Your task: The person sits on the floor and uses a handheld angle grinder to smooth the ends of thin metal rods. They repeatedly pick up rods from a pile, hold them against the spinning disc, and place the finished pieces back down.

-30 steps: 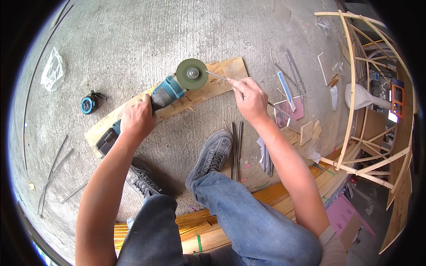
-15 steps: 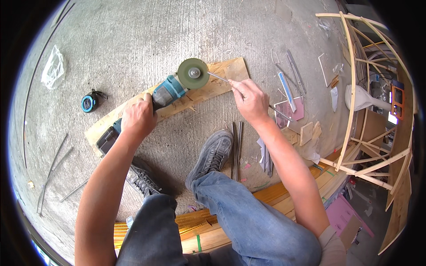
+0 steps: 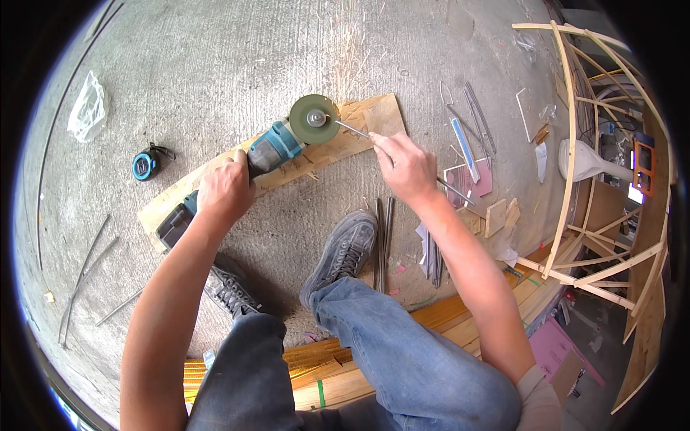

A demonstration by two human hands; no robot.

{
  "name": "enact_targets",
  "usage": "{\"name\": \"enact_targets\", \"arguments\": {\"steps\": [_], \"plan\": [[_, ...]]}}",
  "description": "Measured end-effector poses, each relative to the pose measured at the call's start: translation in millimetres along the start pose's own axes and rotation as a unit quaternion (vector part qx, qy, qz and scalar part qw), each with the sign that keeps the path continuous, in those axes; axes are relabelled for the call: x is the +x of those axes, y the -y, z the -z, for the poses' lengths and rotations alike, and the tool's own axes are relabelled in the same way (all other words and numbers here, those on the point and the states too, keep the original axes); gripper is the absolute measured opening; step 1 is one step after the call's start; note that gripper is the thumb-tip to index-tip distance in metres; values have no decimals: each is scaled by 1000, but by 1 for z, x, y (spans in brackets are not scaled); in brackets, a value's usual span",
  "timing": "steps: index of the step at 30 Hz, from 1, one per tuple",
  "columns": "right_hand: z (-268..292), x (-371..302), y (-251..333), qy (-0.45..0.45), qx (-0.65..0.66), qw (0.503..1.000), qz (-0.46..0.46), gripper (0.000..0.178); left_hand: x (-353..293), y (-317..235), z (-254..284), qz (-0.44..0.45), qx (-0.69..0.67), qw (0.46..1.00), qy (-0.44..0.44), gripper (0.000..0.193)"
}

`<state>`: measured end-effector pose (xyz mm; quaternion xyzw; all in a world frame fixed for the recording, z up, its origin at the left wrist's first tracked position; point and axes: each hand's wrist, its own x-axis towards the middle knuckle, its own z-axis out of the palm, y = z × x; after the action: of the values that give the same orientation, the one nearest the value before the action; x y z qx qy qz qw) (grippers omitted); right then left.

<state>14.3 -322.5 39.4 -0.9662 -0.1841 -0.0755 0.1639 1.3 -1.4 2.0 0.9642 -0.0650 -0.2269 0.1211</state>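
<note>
My left hand [image 3: 225,188] is wrapped round the body of a teal and black angle grinder [image 3: 275,149], which lies along a wooden board [image 3: 359,121] on the floor. The grinder's green disc [image 3: 307,129] faces up. A thin metal rod [image 3: 353,130] is pinched in my right hand [image 3: 404,167]. Its tip meets the right edge of the disc, and its other end sticks out past my wrist. Faint sparks [image 3: 351,54] fly away from the disc over the concrete.
A tape measure [image 3: 145,165] and a clear plastic bag [image 3: 87,108] lie at the left. Loose metal rods [image 3: 384,241] lie near my right shoe [image 3: 350,241]. On the right are a blue and white strip [image 3: 466,149], scraps and a wooden frame [image 3: 569,144]. Planks [image 3: 345,388] lie beneath my legs.
Sparks now spray from the disc toward the far side; none showed before. The rod has shifted slightly in angle with my right hand. My left hand and the grinder have barely moved.
</note>
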Motion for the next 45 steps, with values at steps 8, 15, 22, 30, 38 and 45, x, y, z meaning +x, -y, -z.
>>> {"name": "enact_targets", "arguments": {"steps": [8,15,22,30,38,45], "plan": [[11,7,2,51,9,999,2,19,0,-1,0,-4,0,1000,-6,32],[12,11,3,98,29,994,-28,19,0,-1,2,6,-9,1000,10,34],[12,13,4,141,17,988,-60,18,0,2,-3,3,-5,1000,0,35],[7,2,11,98,-25,994,-37,20,1,0,0,15,-10,1000,18,34],[7,4,9,120,5,991,-66,22,-1,2,-4,-23,5,999,-40,28],[13,9,11,202,-7,974,-99,30,-1,1,-1,-21,4,999,-31,28]]}}
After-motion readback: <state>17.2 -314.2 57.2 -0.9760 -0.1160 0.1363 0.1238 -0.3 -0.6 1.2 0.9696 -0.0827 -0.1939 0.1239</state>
